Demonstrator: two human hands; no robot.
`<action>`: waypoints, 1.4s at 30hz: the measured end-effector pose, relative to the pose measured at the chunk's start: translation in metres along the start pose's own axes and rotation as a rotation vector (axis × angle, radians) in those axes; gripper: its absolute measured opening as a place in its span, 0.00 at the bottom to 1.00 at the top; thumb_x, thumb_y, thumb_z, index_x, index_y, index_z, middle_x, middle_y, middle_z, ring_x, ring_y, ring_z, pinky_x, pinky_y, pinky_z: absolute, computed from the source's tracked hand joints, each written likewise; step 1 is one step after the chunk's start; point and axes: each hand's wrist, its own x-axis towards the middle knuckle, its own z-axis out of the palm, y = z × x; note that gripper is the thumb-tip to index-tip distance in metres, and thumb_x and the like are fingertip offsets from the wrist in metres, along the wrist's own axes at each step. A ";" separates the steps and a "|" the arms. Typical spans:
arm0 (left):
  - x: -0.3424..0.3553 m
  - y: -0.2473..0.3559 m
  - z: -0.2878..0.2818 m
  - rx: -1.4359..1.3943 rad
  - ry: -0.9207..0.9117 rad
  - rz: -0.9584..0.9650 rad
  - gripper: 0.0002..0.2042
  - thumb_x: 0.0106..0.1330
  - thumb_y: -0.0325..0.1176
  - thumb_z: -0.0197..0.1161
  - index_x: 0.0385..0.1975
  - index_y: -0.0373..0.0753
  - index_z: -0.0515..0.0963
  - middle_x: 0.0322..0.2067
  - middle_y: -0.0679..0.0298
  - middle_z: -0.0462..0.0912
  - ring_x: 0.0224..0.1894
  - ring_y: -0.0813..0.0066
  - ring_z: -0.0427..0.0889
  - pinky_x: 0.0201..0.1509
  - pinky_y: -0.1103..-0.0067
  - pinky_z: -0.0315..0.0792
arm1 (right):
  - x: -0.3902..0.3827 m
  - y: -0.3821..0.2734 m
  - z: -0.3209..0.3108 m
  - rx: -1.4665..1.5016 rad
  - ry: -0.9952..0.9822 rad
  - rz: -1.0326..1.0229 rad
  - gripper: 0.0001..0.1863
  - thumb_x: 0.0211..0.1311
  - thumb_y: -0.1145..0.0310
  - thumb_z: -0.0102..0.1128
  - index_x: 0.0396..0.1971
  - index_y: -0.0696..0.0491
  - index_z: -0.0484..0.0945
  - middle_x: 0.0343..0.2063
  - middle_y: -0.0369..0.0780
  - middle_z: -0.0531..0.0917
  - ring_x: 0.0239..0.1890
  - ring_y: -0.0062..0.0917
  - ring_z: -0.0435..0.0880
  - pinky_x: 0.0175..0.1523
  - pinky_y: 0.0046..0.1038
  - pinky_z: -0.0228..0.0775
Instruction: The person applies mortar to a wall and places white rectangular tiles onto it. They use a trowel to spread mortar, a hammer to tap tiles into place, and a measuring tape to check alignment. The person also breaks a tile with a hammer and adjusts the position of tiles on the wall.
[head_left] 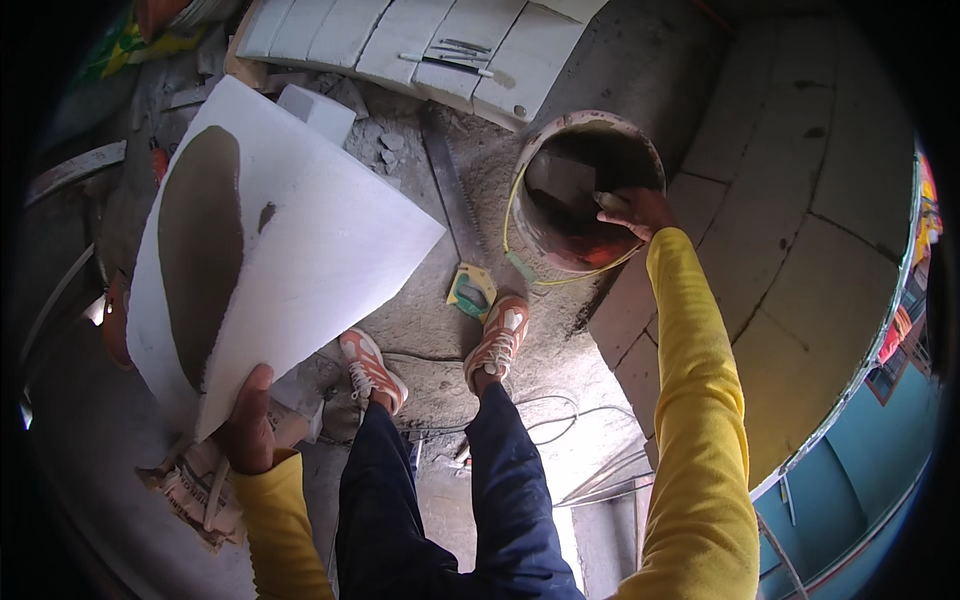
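Observation:
My left hand [250, 425] is closed on the lower corner of a large white lightweight concrete block [320, 220], which is tilted up at the left. A long patch of wet grey mortar [200, 250] covers part of one face of the block. Inside the rim of a round bucket [590, 118], my right hand [642, 212] is closed around the handle of a trowel. The trowel's flat grey blade [562, 180] lies against the dark contents of the bucket. A yellow cord handle [508, 215] hangs around the bucket's side.
A handsaw [450, 190] with a yellow-green grip lies on the dusty floor between block and bucket. White blocks [370, 35] at the back carry a marker [445, 65] and thin rods. A block wall [770, 220] rises at right. Cables [545, 400] run near my shoes. A torn paper bag [195, 490] lies lower left.

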 end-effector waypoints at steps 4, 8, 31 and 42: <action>-0.003 0.015 0.014 0.139 -0.069 -0.085 0.20 0.57 0.27 0.73 0.49 0.28 0.82 0.45 0.60 0.86 0.48 0.71 0.84 0.56 0.75 0.77 | -0.027 -0.001 -0.009 0.278 0.009 0.053 0.37 0.45 0.44 0.82 0.54 0.49 0.86 0.47 0.45 0.90 0.53 0.41 0.87 0.61 0.36 0.75; 0.010 -0.003 0.015 0.476 -0.208 0.186 0.24 0.56 0.32 0.77 0.52 0.28 0.80 0.47 0.57 0.85 0.51 0.64 0.83 0.61 0.69 0.74 | -0.068 -0.005 -0.008 0.650 0.029 0.007 0.33 0.50 0.54 0.84 0.54 0.58 0.85 0.45 0.43 0.90 0.48 0.27 0.88 0.58 0.29 0.76; 0.031 0.074 0.051 0.124 -0.104 0.360 0.57 0.43 0.45 0.86 0.71 0.33 0.54 0.63 0.42 0.67 0.66 0.39 0.65 0.69 0.53 0.66 | -0.304 -0.361 0.007 -0.156 1.114 -0.325 0.29 0.55 0.77 0.73 0.59 0.47 0.83 0.44 0.42 0.81 0.44 0.36 0.81 0.49 0.36 0.77; 0.033 0.055 0.027 0.073 -0.103 0.385 0.56 0.44 0.45 0.85 0.71 0.33 0.55 0.63 0.42 0.67 0.66 0.38 0.65 0.69 0.53 0.66 | -0.344 -0.420 -0.083 -0.121 0.874 -0.217 0.27 0.61 0.72 0.70 0.62 0.50 0.79 0.44 0.44 0.81 0.44 0.39 0.84 0.45 0.36 0.79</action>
